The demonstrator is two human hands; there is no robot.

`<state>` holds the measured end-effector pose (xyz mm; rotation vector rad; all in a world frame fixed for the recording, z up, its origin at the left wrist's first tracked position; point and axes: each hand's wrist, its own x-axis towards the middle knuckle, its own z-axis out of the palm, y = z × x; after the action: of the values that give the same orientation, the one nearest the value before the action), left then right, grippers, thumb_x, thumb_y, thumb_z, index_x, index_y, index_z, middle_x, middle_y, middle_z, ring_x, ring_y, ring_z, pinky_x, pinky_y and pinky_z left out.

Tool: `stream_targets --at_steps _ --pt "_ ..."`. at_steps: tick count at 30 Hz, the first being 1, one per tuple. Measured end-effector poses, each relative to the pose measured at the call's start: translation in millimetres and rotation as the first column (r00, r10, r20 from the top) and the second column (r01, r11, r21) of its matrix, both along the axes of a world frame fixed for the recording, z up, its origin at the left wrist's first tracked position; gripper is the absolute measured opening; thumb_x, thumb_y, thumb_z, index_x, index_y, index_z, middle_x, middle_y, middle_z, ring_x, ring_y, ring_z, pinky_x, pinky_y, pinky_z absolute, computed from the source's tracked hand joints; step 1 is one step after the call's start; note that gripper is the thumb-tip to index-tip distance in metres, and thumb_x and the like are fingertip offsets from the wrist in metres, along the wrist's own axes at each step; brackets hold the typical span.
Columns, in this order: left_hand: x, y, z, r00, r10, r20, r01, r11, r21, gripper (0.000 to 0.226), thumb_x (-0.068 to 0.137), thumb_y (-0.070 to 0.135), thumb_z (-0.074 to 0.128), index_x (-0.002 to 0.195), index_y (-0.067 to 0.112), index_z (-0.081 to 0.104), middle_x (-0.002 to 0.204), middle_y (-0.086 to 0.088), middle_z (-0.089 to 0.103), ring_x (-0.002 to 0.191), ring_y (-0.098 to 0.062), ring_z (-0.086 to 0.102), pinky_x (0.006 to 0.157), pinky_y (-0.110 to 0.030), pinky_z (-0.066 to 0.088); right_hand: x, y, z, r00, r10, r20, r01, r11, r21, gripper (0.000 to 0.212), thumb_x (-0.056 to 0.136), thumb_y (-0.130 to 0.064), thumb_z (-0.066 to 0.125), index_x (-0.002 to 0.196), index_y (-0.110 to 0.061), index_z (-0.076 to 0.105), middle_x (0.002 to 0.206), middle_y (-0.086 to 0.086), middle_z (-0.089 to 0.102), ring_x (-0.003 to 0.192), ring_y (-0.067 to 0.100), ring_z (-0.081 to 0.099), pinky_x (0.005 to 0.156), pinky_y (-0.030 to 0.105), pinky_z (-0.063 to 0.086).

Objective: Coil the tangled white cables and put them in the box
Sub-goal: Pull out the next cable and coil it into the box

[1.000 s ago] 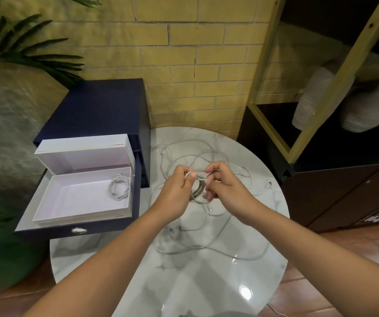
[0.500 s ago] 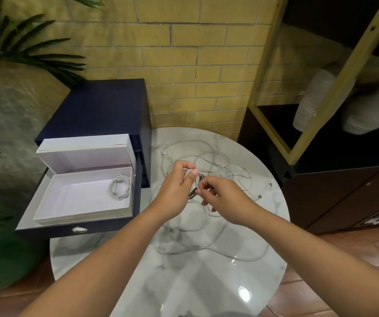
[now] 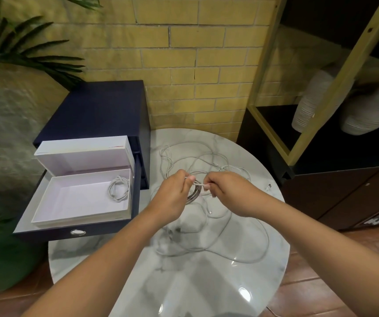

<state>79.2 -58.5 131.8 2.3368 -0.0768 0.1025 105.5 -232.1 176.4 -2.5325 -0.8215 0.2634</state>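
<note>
Above the round marble table [image 3: 207,282], my left hand [image 3: 172,195] grips a small partly wound coil of white cable [image 3: 194,194] that hangs between my hands. My right hand [image 3: 227,191] pinches the same cable's strand just right of the coil. A loose tangle of white cables [image 3: 207,161] spreads over the table under and behind my hands, with a connector end [image 3: 210,211] lying below them. An open white box [image 3: 81,195] sits in a pulled-out drawer at the left. One finished white coil [image 3: 118,187] lies in its back right corner.
The dark blue drawer unit [image 3: 97,110] stands left of the table against a yellow brick wall. A dark cabinet with a yellow frame and pale vases [image 3: 364,115] is at the right. Green plants [image 3: 12,53] fill the left side. Another plug [image 3: 269,186] lies near the table's right edge.
My right hand dipped down and toward me, then rose again and moved close to my left hand with the strand. The left hand kept holding the coil in nearly the same place.
</note>
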Motion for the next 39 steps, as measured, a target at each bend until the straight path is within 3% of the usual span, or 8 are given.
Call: stream_targets --at_steps 5,9,16,22,27,34,37,39 --pt "1 0 3 0.995 0.053 -0.082 -0.063 0.99 -0.124 0.037 0.102 0.041 0.034 0.083 0.013 0.049 0.068 0.002 0.049 0.062 -0.013 0.044 0.061 -0.031 0.038 5 -1 0 0.999 -0.024 0.047 0.021 0.998 0.066 0.013 0.095 -0.034 0.055 0.089 -0.023 0.06 0.066 -0.01 0.055 0.067 0.008 0.051 0.066 0.033 0.045" --pt "2 -6 6 0.984 0.062 -0.167 -0.119 0.927 -0.357 0.029 0.101 0.038 0.039 0.088 0.017 0.052 0.063 0.003 0.046 0.057 -0.012 0.044 0.061 -0.034 0.042 -4 6 -9 0.997 0.013 0.074 -0.02 0.995 0.096 0.011 0.092 -0.026 0.059 0.089 -0.016 0.063 0.076 -0.007 0.061 0.073 0.013 0.055 0.068 0.032 0.046" --pt "2 -12 11 0.985 0.091 -0.143 -0.147 0.88 -0.452 0.024 0.103 0.029 0.039 0.104 0.01 0.053 0.064 -0.002 0.045 0.052 -0.01 0.041 0.041 -0.011 0.038 -13 16 -27 0.984 0.035 0.173 -0.055 0.992 0.115 0.01 0.095 -0.021 0.055 0.099 -0.018 0.064 0.093 -0.002 0.054 0.085 0.02 0.056 0.074 0.038 0.048" --pt "2 -12 10 0.98 0.012 -0.196 -0.119 0.832 -0.542 0.023 0.103 0.03 0.038 0.098 0.012 0.052 0.07 0.0 0.053 0.062 -0.016 0.05 0.055 -0.025 0.05 -12 17 -27 0.977 0.066 0.202 -0.077 0.996 0.046 0.014 0.096 -0.021 0.052 0.103 -0.018 0.064 0.096 0.0 0.052 0.088 0.021 0.054 0.073 0.035 0.047" --pt "3 -10 9 0.983 0.017 -0.182 -0.109 0.855 -0.506 0.022 0.103 0.028 0.038 0.098 0.011 0.051 0.071 -0.002 0.052 0.061 -0.017 0.047 0.048 -0.021 0.044 -9 16 -24 0.972 0.114 0.205 -0.116 0.993 -0.002 0.016 0.097 -0.02 0.051 0.103 -0.016 0.065 0.095 0.001 0.05 0.086 0.018 0.048 0.068 0.025 0.038" --pt "2 -3 1 0.991 0.058 -0.124 -0.092 0.953 -0.289 0.02 0.102 0.03 0.041 0.089 0.02 0.052 0.064 0.011 0.047 0.054 -0.002 0.043 0.053 -0.015 0.032 3 4 -8 0.994 0.097 -0.042 -0.092 0.989 0.112 0.015 0.098 -0.014 0.05 0.101 -0.01 0.064 0.095 -0.001 0.059 0.087 0.011 0.051 0.073 0.01 0.035" --pt "-1 -1 4 0.993 0.044 -0.107 -0.07 0.965 -0.254 0.019 0.101 0.028 0.042 0.092 0.018 0.054 0.066 0.013 0.051 0.051 0.005 0.047 0.05 -0.012 0.034 13 -4 -5 0.994 0.038 0.107 -0.045 0.997 0.066 0.017 0.097 -0.019 0.053 0.101 -0.014 0.068 0.098 0.001 0.058 0.093 0.015 0.049 0.077 0.021 0.035" --pt "-1 0 6 0.993 0.032 -0.112 -0.06 0.967 -0.248 0.017 0.101 0.031 0.042 0.092 0.022 0.053 0.073 0.01 0.055 0.052 0.0 0.045 0.049 -0.013 0.033 19 -9 -2 0.969 0.003 0.247 -0.008 1.0 0.017 0.019 0.096 -0.026 0.055 0.104 -0.018 0.07 0.099 -0.003 0.056 0.096 0.015 0.044 0.079 0.023 0.033"
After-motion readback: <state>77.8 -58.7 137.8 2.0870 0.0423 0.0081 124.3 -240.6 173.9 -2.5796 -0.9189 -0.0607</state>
